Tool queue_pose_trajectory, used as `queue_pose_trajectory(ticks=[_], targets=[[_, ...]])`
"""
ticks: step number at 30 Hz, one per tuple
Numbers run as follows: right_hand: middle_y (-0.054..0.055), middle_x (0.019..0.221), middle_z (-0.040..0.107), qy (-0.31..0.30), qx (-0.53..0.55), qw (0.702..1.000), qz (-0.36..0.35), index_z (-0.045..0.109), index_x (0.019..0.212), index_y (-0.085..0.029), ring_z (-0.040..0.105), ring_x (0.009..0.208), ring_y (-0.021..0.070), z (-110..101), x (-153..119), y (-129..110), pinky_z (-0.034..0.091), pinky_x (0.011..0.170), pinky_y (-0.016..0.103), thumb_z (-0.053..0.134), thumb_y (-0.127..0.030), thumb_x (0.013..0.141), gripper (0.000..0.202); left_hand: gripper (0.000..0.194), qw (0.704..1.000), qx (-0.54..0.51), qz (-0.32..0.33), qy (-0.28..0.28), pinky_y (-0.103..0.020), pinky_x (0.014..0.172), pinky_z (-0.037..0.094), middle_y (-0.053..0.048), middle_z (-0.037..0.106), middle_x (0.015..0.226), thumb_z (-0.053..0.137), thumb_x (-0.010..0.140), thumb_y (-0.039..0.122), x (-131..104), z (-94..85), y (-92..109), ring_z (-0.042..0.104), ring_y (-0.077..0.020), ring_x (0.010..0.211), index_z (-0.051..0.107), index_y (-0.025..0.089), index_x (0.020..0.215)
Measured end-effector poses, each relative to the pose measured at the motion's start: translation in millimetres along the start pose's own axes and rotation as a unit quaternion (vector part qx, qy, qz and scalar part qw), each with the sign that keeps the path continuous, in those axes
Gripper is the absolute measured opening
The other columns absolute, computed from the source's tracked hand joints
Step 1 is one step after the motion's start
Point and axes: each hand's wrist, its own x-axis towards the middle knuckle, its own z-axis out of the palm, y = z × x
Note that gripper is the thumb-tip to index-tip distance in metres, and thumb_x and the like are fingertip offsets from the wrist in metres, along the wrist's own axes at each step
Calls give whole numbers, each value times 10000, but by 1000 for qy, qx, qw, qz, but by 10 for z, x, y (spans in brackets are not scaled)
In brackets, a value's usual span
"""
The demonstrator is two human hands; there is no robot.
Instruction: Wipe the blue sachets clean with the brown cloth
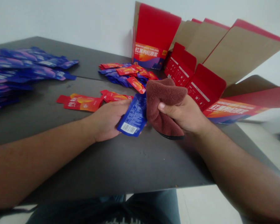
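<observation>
The left hand [110,119] grips a blue pouch [133,118], barcode side up, above the surface [130,165]; most of its fingers are hidden under the pouch. The right hand [186,115] clutches a folded brown cloth [157,93], which covers the pouch's upper right edge, so whether they touch is unclear. Just beyond the left hand lie two red pouches [82,102], one partly covered by it. Behind them sits a mixed heap [127,73], with open boxes [150,57] crowding the right side, their insides mostly unseen. Far left, a blue pile [32,67] is blurred and cut off by the frame.
</observation>
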Motion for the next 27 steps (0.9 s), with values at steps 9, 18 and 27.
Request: queue_pose_trajectory(ticks=[9, 18, 27], targets=[[40, 1070, 843, 27, 36, 998, 40, 810, 1092, -230, 805, 1049, 298, -82, 96, 67, 676, 963, 483, 942, -650, 782, 539, 193, 962, 201, 166, 77, -286, 629, 481, 6, 582, 710, 724, 948, 291, 119, -176, -104, 553, -139, 632, 622, 214, 804], [46, 1073, 849, -17, 48, 998, 45, 802, 1103, -222, 803, 1027, 291, -20, 77, 93, 671, 935, 463, 933, -632, 801, 526, 223, 831, 511, 205, 82, -326, 611, 365, 14, 570, 638, 646, 909, 281, 32, -186, 53, 529, -166, 634, 558, 228, 712], [85, 1144, 807, 98, -298, 945, -91, 766, 1220, -213, 745, 1074, 326, -65, 60, -65, 597, 964, 489, 774, -369, 927, 332, 215, 872, 441, 202, 63, -308, 606, 392, 36, 536, 606, 648, 900, 233, 64, -226, -28, 517, -142, 590, 541, 227, 713]])
